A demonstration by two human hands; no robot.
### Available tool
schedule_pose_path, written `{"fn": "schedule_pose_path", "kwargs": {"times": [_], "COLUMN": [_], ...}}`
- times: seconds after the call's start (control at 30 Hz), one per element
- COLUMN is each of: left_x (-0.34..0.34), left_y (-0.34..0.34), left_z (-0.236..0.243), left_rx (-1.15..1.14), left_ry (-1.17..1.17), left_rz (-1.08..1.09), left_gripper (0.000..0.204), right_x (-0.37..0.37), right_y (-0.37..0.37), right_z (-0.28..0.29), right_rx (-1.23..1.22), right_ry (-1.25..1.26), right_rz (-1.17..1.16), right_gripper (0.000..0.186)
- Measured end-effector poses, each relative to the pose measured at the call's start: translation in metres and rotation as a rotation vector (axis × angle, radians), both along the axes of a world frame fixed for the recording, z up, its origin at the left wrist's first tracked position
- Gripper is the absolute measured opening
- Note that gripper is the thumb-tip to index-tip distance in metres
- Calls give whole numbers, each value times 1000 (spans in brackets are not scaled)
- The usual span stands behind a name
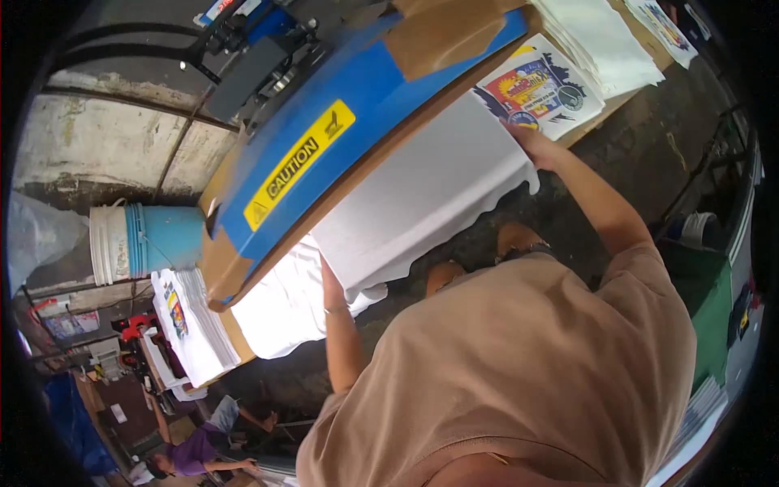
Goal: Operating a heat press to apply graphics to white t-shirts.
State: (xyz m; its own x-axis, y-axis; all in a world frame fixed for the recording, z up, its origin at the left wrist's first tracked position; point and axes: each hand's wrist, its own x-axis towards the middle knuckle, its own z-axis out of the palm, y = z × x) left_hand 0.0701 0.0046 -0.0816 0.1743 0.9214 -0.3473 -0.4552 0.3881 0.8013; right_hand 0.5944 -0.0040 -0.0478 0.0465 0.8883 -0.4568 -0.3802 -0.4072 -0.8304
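A white cloth (422, 195), likely a T-shirt, is spread under the raised edge of a blue heat press (381, 89), its near hem hanging loose. My right hand (531, 146) is at the cloth's right edge, beside printed sheets with a colourful design (545, 88). Its fingers look closed on the cloth's edge. At the left edge of the cloth is my left hand (328, 280), its fingers hidden by the fabric. More white shirts (280, 304) lie beside and beneath my left forearm.
A stack of printed white shirts (191, 325) sits at the table's left end, near blue and white buckets (162, 239). White fabric (596, 40) is piled at the far right. Another person (191, 454) is at the lower left.
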Motion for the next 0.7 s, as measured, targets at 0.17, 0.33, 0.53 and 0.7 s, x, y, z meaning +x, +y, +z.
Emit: {"fn": "schedule_pose_path", "kwargs": {"times": [0.17, 0.33, 0.53, 0.7], "left_x": [21, 19, 7, 2], "left_y": [-67, -72, -81, -125], "left_z": [36, 12, -14, -50], "left_rx": [-190, -102, -107, -338], "left_ry": [112, 338, 428, 256], "left_rz": [240, 326, 328, 574], "left_gripper": [50, 41, 36, 50], "right_x": [10, 5, 29, 155], "right_y": [-36, -24, -15, -25], "right_z": [-9, -50, -61, -45], "right_rx": [-58, 130, 249, -20], "right_ry": [8, -487, -781, -1190], "right_rz": [-113, -302, -97, -642], "right_gripper": [55, 40, 22, 26]}}
